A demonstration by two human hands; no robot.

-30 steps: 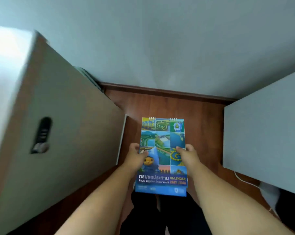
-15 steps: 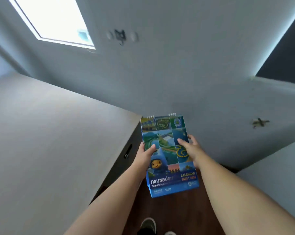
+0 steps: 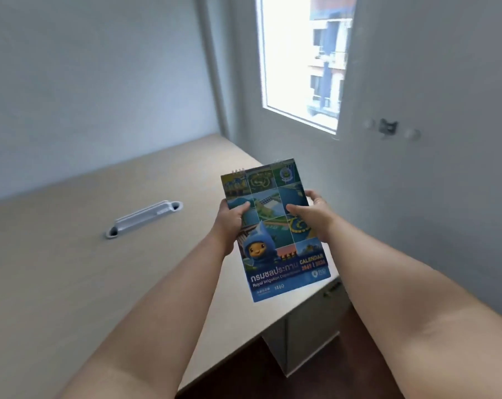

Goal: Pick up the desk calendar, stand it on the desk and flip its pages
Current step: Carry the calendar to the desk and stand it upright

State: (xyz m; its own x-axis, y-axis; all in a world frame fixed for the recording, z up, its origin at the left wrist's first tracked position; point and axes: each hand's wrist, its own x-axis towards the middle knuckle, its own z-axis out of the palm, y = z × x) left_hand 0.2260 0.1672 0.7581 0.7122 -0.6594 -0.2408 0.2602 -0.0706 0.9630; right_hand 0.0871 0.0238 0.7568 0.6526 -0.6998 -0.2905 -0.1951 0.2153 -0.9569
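Note:
The desk calendar is a tall blue spiral-bound one with a photo grid and a cartoon mascot on its cover. I hold it folded flat in the air, above the right edge of the beige desk. My left hand grips its left edge, thumb on the cover. My right hand grips the right edge the same way. The spiral binding points away from me, towards the wall.
A white elongated cable grommet is set into the desk top, left of the calendar. A window is in the wall ahead. Grey cabinet doors sit under the desk's right end, over dark wood floor.
The view has swung up from the floor and left onto the desk. Both hands have carried the calendar up from beside the desk to above its top.

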